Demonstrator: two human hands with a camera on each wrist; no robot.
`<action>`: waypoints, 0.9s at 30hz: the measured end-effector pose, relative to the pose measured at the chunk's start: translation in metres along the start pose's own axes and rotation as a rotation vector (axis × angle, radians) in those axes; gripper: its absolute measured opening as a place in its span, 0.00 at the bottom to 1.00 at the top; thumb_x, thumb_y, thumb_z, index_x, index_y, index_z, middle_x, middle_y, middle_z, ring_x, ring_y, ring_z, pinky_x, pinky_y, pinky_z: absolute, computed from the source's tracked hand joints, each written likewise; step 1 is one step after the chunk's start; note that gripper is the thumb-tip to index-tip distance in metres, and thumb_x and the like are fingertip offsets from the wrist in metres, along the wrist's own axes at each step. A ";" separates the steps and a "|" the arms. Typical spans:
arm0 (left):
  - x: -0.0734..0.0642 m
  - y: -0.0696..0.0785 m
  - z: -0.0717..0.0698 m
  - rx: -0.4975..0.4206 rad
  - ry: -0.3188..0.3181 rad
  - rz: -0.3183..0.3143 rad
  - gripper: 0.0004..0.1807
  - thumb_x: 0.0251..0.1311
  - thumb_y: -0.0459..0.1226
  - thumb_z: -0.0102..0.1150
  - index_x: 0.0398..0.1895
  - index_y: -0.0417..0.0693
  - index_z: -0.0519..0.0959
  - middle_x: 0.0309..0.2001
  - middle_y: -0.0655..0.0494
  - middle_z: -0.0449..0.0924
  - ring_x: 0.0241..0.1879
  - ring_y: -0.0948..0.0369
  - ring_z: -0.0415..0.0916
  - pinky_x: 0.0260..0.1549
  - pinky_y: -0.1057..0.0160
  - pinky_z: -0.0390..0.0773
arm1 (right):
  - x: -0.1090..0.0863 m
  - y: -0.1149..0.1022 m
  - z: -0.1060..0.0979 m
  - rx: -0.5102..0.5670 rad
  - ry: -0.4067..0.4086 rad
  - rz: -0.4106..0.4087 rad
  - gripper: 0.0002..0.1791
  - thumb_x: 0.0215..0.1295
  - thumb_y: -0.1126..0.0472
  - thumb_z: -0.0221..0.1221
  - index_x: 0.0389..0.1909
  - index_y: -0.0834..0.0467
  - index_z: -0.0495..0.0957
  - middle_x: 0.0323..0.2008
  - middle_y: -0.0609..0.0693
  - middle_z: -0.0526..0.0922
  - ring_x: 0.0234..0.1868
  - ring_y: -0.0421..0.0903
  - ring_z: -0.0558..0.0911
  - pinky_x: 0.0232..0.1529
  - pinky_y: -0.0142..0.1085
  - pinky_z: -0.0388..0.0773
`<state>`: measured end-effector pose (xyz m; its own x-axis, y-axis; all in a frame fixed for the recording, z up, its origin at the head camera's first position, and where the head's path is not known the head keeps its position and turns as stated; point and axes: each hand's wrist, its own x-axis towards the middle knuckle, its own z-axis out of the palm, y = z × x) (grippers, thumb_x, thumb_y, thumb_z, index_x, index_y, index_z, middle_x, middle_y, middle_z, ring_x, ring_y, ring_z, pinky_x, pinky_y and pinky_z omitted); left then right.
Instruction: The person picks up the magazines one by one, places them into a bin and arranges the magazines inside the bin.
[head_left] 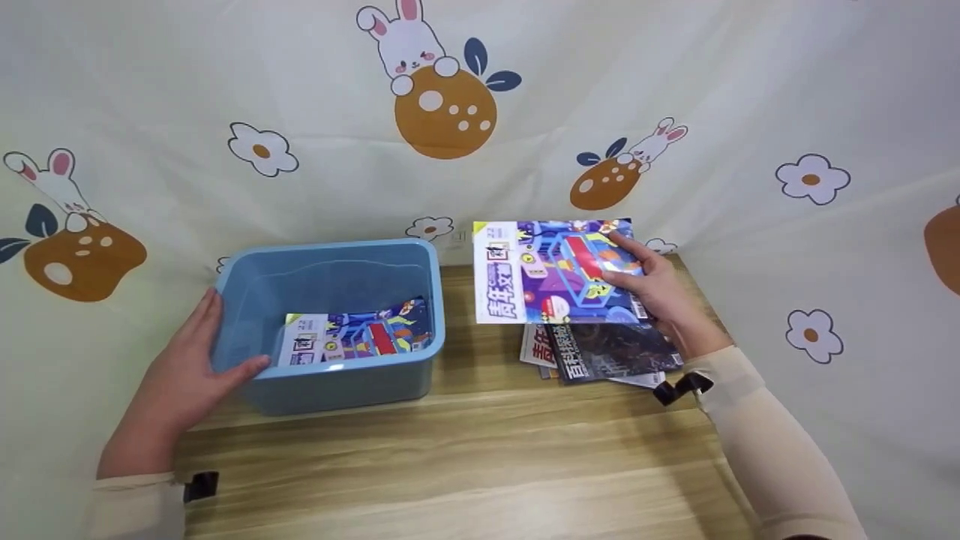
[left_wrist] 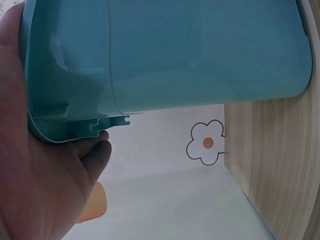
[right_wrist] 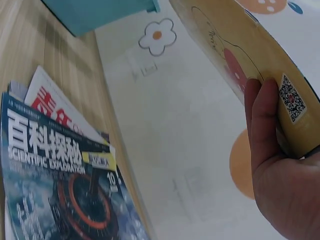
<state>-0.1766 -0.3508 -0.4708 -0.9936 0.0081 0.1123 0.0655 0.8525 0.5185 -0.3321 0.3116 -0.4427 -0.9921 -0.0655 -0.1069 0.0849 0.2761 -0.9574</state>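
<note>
A colourful magazine [head_left: 502, 281] with a white strip and purple cover is held up by my right hand [head_left: 667, 300], thumb on its front. Its tan back [right_wrist: 225, 45] with a QR code faces the right wrist camera, fingers against it. On the left, my left hand [head_left: 176, 375] grips the corner of a blue plastic bin [head_left: 345, 391], thumb along the front rim. Inside the bin lies another magazine [head_left: 304, 341] with a similar cover, partly hidden by the front wall. Below the raised magazine is a loose pile with a dark science magazine [right_wrist: 60, 150] on top.
The bin and pile stand on a wood-grain table [head_left: 465, 465]. A pale curtain [head_left: 315, 90] printed with rabbits and flowers hangs close behind and at both sides. Under the dark magazine, a white one with red lettering [right_wrist: 52, 102] sticks out.
</note>
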 end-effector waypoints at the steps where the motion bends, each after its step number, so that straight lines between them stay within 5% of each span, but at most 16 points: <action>1: 0.000 0.000 0.000 0.001 0.001 0.003 0.70 0.67 0.68 0.68 0.92 0.46 0.34 0.91 0.42 0.30 0.86 0.28 0.38 0.67 0.13 0.57 | 0.001 -0.002 0.004 0.023 -0.007 -0.023 0.48 0.69 0.49 0.78 0.86 0.36 0.66 0.83 0.59 0.62 0.68 0.58 0.76 0.55 0.36 0.88; 7: -0.001 0.000 -0.001 0.006 0.009 0.016 0.69 0.67 0.68 0.68 0.92 0.43 0.36 0.91 0.39 0.32 0.86 0.29 0.38 0.68 0.14 0.56 | 0.006 -0.016 0.025 0.082 -0.035 -0.095 0.44 0.72 0.58 0.76 0.86 0.45 0.68 0.79 0.61 0.67 0.63 0.53 0.78 0.54 0.32 0.85; 19: 0.000 0.000 0.001 0.011 0.004 0.001 0.70 0.66 0.69 0.68 0.92 0.47 0.35 0.91 0.42 0.31 0.86 0.28 0.37 0.65 0.13 0.57 | 0.007 -0.045 0.072 0.081 -0.086 -0.041 0.43 0.71 0.55 0.77 0.84 0.39 0.71 0.81 0.58 0.64 0.69 0.57 0.76 0.57 0.38 0.87; 27: 0.000 -0.001 0.001 0.006 -0.001 0.002 0.71 0.66 0.69 0.68 0.92 0.46 0.34 0.91 0.43 0.30 0.87 0.30 0.36 0.67 0.13 0.56 | 0.010 -0.059 0.112 0.130 -0.170 -0.013 0.42 0.70 0.58 0.77 0.83 0.37 0.73 0.77 0.60 0.68 0.62 0.59 0.84 0.55 0.43 0.91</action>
<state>-0.1764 -0.3509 -0.4718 -0.9937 0.0103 0.1119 0.0667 0.8554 0.5136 -0.3370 0.1871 -0.4177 -0.9642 -0.2324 -0.1276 0.0944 0.1490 -0.9843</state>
